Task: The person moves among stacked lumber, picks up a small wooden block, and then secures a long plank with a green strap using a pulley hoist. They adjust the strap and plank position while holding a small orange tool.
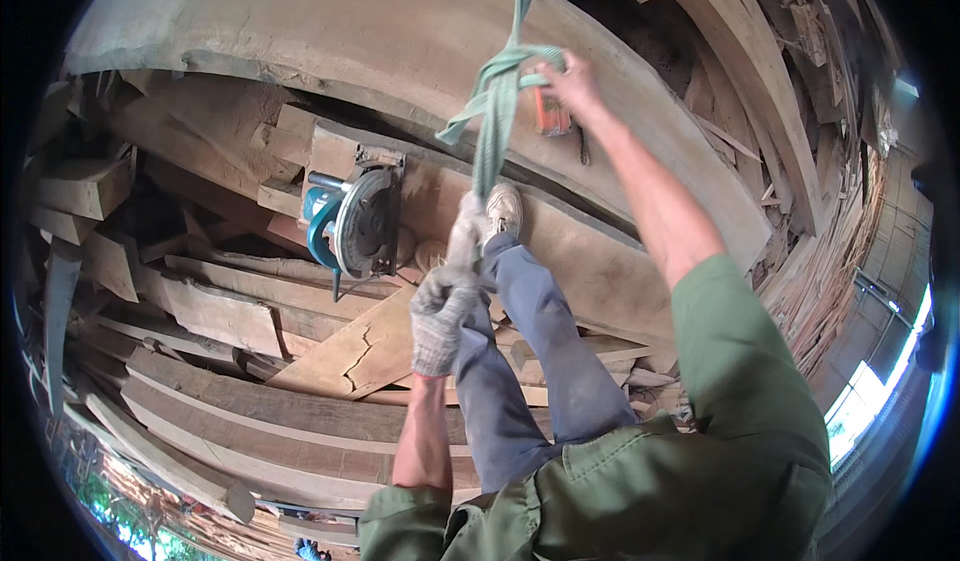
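Note:
My left hand (440,311), in a whitish knit glove, is closed in front of my legs. Out of its top sticks a pale knit piece (464,231) that looks like a second glove; blur hides its details. A green webbing strap (497,101) runs from the large plank (330,21) down toward that piece, with a loop and a loose tail midway. My bare right hand (572,86) has its fingers closed on the strap's loop. Just below these fingers is an orange tape measure (551,113) with a dark cord, against the plank.
A teal circular saw (352,216) rests on the timber left of my feet, its round blade showing. A cracked board (350,346) lies beside my left hand. Stacked beams (250,411) fill the left, and curved slabs (745,71) lie at the far right. My shoe (505,209) stands on a plank.

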A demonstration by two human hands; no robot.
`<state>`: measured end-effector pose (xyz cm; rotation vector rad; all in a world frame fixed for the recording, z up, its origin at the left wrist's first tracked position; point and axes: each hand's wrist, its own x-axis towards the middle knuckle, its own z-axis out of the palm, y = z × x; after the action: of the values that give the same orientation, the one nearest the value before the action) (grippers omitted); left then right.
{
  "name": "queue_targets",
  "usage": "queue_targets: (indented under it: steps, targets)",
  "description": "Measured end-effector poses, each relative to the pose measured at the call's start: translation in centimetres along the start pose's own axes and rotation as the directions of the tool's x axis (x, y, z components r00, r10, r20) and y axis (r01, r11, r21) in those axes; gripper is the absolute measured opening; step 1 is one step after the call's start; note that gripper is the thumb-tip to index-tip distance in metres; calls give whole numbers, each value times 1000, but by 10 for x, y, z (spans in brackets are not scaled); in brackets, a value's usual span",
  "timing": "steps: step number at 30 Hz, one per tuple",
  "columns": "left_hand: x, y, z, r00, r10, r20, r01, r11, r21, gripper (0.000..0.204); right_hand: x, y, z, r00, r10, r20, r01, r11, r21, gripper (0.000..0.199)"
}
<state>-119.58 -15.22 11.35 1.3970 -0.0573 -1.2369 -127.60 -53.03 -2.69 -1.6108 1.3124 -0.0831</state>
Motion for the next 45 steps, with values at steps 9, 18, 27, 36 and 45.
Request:
queue_targets:
  steps: [9, 18, 27, 36, 45]
  targets:
    - [42, 55, 4, 993, -47, 107, 52, 998, -42, 9, -42, -2, 78, 775, 142, 616, -619, 366, 695, 62]
    - [6, 39, 32, 979, -83, 184, 107, 987, -123, 14, -24, -35, 100, 808, 531, 254, -540, 496, 680, 23]
    - [-103, 8, -23, 982, -188, -22, 190, 971, 145, 8, -149, -17, 134, 900, 377, 217, -410, 570, 712, 18]
    - [-107, 93, 22, 971, 183, 151, -230, 881, 413, 9, -44, -22, 99, 896, 329, 297, -418, 402, 815, 18]
    - [-65, 110, 27, 938, 185, 294, -281, 901, 332, 22, 129, 42, 92, 985, 108, 135, -161, 856, 491, 41]
